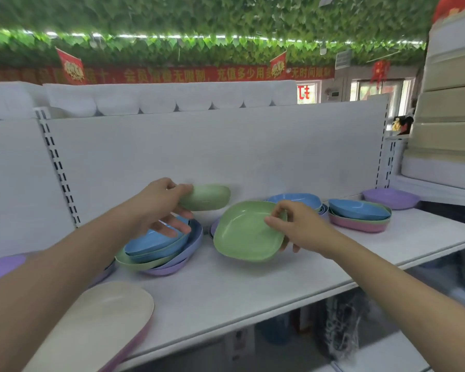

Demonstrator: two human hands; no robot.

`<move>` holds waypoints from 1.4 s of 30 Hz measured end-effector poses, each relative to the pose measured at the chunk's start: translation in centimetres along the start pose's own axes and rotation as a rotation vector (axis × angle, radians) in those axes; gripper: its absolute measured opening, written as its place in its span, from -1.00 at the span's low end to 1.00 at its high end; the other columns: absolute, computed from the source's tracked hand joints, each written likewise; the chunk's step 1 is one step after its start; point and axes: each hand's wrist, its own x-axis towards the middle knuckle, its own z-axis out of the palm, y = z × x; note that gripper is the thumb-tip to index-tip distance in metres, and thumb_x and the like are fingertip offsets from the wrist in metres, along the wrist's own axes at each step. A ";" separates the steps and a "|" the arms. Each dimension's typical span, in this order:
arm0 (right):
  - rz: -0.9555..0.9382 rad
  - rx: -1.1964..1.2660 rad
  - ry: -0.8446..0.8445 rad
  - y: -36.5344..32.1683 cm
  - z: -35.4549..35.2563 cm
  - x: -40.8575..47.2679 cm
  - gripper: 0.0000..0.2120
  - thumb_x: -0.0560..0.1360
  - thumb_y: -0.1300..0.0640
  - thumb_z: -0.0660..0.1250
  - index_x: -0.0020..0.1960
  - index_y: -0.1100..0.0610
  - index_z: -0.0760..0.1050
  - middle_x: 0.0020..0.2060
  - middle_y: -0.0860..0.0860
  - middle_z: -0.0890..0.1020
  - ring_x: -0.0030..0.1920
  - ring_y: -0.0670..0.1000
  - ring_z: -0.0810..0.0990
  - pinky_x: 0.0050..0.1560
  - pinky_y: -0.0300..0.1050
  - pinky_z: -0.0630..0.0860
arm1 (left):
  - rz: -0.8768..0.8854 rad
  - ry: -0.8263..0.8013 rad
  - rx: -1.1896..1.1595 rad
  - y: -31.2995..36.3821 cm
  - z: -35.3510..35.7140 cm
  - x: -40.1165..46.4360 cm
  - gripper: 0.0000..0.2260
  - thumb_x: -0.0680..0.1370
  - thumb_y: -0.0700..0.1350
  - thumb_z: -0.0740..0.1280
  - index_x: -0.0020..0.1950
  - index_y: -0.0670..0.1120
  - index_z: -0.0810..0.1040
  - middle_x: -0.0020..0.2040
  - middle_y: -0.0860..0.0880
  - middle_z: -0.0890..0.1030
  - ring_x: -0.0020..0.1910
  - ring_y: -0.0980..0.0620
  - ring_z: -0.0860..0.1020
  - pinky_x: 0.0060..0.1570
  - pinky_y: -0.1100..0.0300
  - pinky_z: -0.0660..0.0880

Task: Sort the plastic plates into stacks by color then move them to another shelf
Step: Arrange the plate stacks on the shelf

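While left hand (159,202) grips a green plate (207,197) | right hand (301,226) pinches another (tilted) (244,232)

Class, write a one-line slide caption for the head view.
Left hand and right hand each hold a green plate above mixed-colour stacks on the white shelf.

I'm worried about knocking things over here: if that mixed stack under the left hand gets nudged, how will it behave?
The mixed stack looks apt to slide or tip: its blue, green and purple plates sit tilted and unevenly nested. The plates are probably light and stiff, since the right hand holds a green plate by one rim without visible sagging. Glossy surfaces suggest slipperiness.
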 end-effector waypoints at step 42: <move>-0.565 0.382 -0.982 -46.1 48.2 -30.5 -0.89 0.61 0.21 0.34 0.08 0.02 0.51 -0.04 0.17 0.65 -0.27 0.18 0.70 -0.36 -0.03 0.51 | -0.362 0.897 0.048 -31.4 -38.6 -65.8 -0.87 0.59 -0.22 0.34 0.03 0.02 0.57 -0.37 0.03 0.55 -0.49 0.09 0.47 -0.44 0.22 0.42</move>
